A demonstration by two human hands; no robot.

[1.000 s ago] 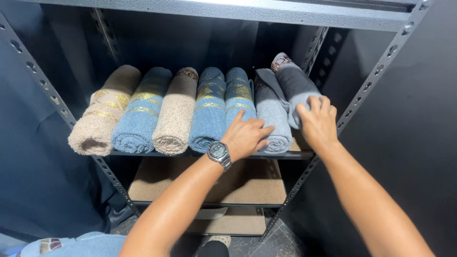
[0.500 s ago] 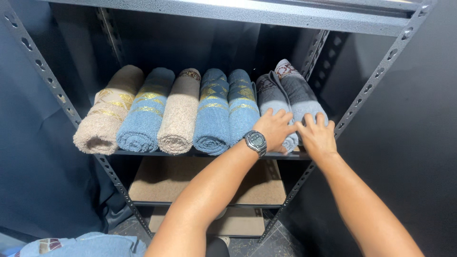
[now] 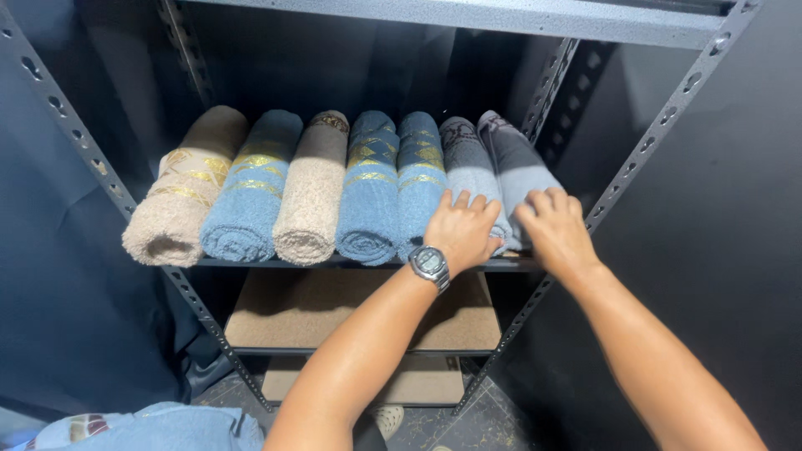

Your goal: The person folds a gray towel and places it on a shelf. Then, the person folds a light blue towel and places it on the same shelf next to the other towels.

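Several rolled towels lie side by side on a metal shelf [image 3: 251,265]: a beige towel [image 3: 180,200], a light blue towel [image 3: 251,192], a tan towel [image 3: 313,196], two darker blue towels [image 3: 372,188] with gold patterns, and two grey-blue towels at the right. My left hand [image 3: 461,230], with a wristwatch [image 3: 429,265], rests flat on the front of a grey-blue towel [image 3: 468,163]. My right hand [image 3: 555,230] presses on the rightmost grey towel [image 3: 514,163], fingers spread over its front end.
The rack's perforated metal uprights [image 3: 660,138] slant at both sides, with another shelf [image 3: 501,17] above. A lower brown shelf board [image 3: 334,305] sits beneath. Dark fabric [image 3: 58,276] hangs at the left. A light blue cloth [image 3: 159,426] lies at the bottom left.
My left hand shifted right from the darker blue towels onto the grey-blue one. The rightmost towel, earlier propped higher, has settled level into the row under my right hand.
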